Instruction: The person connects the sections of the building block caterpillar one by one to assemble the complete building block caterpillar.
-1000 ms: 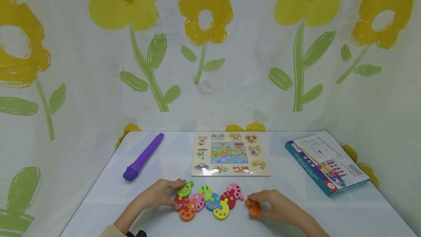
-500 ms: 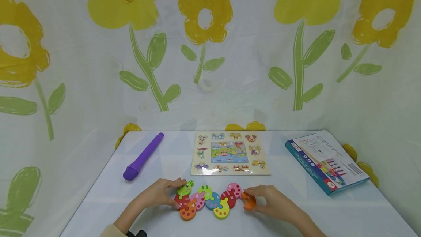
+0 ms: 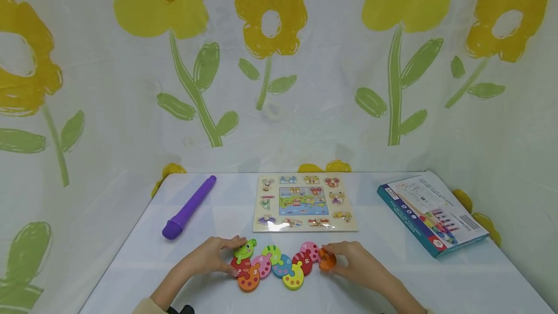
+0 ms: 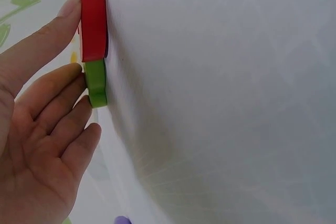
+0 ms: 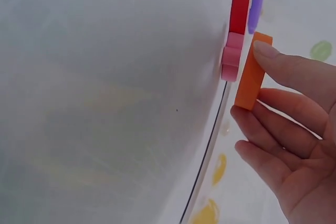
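Observation:
A caterpillar puzzle (image 3: 262,266) of joined, numbered wooden pieces lies on the white table, its green smiling head (image 3: 245,251) at the left end. My left hand (image 3: 208,257) holds that end, fingers by the head and thumb at the red piece (image 4: 94,22). At the other end, my right hand (image 3: 358,264) pinches an orange puzzle piece (image 5: 251,74) between thumb and fingers. This piece is slightly tilted and raised above the level of the pink end piece (image 5: 232,59). In the head view its left edge meets the pink piece's knob.
Behind the caterpillar lies a wooden peg puzzle board (image 3: 348,225). A purple toy microphone (image 3: 189,207) is at the back left, and a flat boxed set (image 3: 433,214) at the right. A flowered cloth (image 3: 322,125) hangs behind the table (image 3: 226,207).
My right hand has moved left with the orange piece, bringing it from a gap away up to the pink end piece and turning it flatter. The left hand has stayed in place.

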Action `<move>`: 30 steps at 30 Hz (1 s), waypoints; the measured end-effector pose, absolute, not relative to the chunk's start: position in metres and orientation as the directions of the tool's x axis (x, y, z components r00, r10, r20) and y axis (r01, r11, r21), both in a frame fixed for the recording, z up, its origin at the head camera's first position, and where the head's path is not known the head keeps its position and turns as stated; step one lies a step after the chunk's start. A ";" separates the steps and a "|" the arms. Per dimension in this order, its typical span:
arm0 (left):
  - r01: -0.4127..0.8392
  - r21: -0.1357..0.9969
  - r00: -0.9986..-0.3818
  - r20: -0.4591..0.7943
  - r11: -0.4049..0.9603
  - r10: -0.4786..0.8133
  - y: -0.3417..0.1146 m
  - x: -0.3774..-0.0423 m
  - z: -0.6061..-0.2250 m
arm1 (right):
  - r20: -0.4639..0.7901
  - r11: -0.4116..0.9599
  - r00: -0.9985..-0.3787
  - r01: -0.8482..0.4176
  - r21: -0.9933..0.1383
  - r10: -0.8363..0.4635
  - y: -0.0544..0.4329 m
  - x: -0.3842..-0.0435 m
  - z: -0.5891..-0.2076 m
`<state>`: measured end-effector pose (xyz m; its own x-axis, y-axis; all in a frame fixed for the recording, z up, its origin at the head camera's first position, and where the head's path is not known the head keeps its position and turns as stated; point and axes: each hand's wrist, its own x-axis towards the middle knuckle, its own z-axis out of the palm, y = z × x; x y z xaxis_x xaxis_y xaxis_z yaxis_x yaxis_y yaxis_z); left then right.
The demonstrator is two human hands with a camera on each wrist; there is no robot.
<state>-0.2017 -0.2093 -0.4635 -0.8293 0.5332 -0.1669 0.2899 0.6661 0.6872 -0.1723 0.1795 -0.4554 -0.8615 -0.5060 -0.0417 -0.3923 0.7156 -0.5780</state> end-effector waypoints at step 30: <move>0.304 0.690 -0.825 -0.155 0.657 0.544 -0.209 -0.200 -0.461 | -0.049 0.828 -0.920 -0.325 -0.458 -0.388 0.161 -0.174 -0.459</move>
